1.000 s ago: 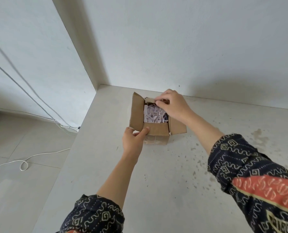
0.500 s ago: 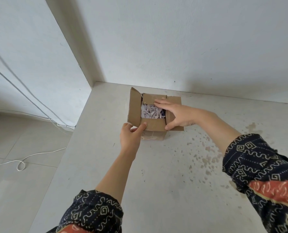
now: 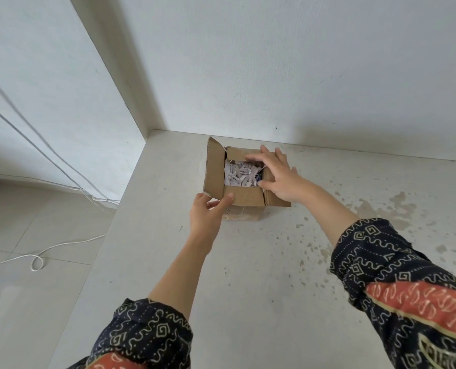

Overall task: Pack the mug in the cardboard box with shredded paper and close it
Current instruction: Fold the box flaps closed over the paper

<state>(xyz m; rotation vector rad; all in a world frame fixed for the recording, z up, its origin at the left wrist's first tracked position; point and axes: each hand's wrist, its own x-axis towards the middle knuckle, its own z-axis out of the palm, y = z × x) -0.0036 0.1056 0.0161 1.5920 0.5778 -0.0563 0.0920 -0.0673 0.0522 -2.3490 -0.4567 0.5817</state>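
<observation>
Showing pale shredded paper (image 3: 241, 176) inside, brown cardboard box (image 3: 244, 198) half-flapped; left hand (image 3: 208, 213) grip pinches front flap, right hand (image 3: 277, 174) spread flat on right flap.

Bare plain room, white plastered walls (image 3: 274, 62), stained concrete ledge (image 3: 274, 262), tiled floor (image 3: 21, 302), loose cable (image 3: 35, 262)

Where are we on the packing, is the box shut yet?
Not yet. Done: shredded paper fills the cardboard box; the mug isn't visible, presumably buried. In hand: the right hand lies spread over the right flap and opening, while the left hand holds the near-left corner. Left: the left flap stands up and the paper shows, so the flaps need folding shut.
</observation>
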